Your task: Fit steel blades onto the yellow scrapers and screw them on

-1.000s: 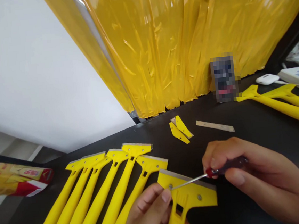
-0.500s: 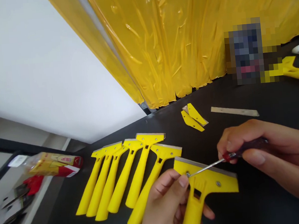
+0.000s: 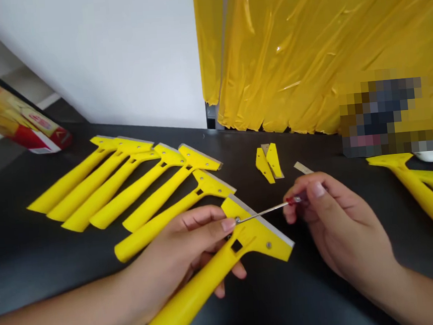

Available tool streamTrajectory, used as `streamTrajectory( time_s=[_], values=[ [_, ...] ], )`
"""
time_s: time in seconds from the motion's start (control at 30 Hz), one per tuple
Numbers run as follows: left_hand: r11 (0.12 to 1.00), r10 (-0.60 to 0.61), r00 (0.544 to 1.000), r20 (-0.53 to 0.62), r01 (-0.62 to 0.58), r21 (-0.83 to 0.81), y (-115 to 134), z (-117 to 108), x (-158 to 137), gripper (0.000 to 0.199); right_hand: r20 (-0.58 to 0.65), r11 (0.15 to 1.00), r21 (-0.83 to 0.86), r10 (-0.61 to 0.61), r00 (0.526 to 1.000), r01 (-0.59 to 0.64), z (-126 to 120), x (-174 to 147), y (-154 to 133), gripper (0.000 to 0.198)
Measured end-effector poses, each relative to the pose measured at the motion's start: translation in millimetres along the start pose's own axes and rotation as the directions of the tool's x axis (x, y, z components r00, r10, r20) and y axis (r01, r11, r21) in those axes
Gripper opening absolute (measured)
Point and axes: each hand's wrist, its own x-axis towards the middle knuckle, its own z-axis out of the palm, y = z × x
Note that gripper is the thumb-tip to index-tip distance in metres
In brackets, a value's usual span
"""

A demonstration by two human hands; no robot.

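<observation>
My left hand [image 3: 196, 240] is closed around the neck of a yellow scraper [image 3: 208, 284], its thumb beside a screw on the head. A metal blade runs along the scraper's far edge, and a second screw shows on the right of the head. My right hand [image 3: 342, 217] grips a screwdriver [image 3: 266, 210] with a dark red handle. The screwdriver's tip touches the screw by my left thumb. Most of its handle is hidden in my fingers. Several more yellow scrapers [image 3: 158, 188] lie side by side to the left.
Two small yellow plates [image 3: 264, 166] with a blade lie farther back, and a loose blade [image 3: 302, 167] is partly behind my right hand. More yellow scrapers [image 3: 423, 190] and a white object [image 3: 432, 154] lie right. A bottle [image 3: 18, 114] stands left. Yellow plastic sheeting [image 3: 286, 50] hangs behind.
The camera view has turned, and the table's things appear shifted and rotated. My right hand has changed its hold on the screwdriver; the tip stays at the same screw.
</observation>
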Motion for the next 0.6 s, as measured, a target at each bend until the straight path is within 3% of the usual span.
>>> streamTrajectory(
  time_s=[0.27, 0.6],
  values=[
    [0.999, -0.039, 0.999, -0.027, 0.04, 0.038, 2.8, 3.0, 1.8, 0.023, 0.005, 0.998, 0.016, 0.055, 0.998, -0.055, 1.7, 6.8, 3.1, 0.032],
    [0.999, -0.017, 0.999, -0.028, 0.018, 0.028, 0.1, 2.4, 1.8, 0.019, -0.005, 0.997, 0.034, 0.067, 0.998, -0.067, -0.8, 5.6, 1.3, 0.028]
  ],
)
